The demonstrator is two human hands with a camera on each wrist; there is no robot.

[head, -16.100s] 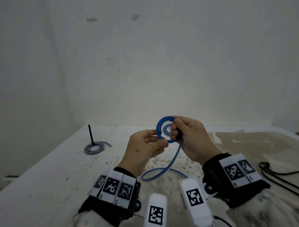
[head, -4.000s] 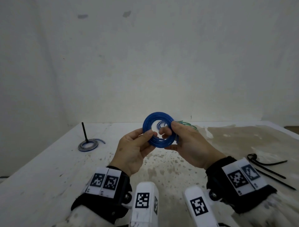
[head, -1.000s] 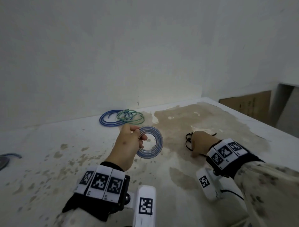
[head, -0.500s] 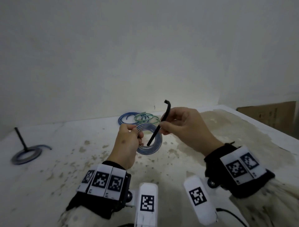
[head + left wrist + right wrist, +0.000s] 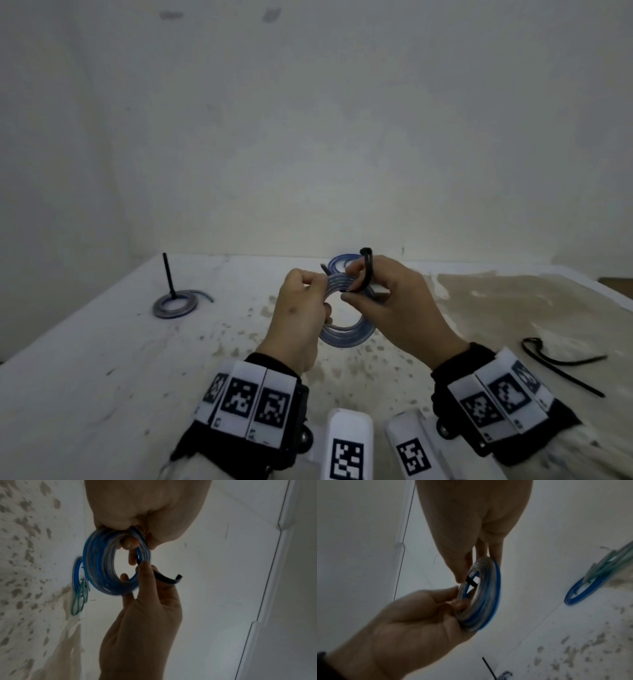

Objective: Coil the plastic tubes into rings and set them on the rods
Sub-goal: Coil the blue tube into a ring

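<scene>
Black tie (image 5: 365, 270) now threaded through coil (image 5: 346, 325).

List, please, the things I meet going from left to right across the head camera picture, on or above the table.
Thin black upright rod with a flat grey-blue tube coil around its base → left hand → clear-blue coiled tube ring → right hand → loose black ties on the table.

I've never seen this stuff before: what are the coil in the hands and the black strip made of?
The coil looks like glossy, see-through plastic tubing with blue streaks; light shines through its loops. The black strip, pinched by the right hand, looks like matte flexible plastic, perhaps a cable tie, since it bends in a curve. The left hand grips the coil.
</scene>
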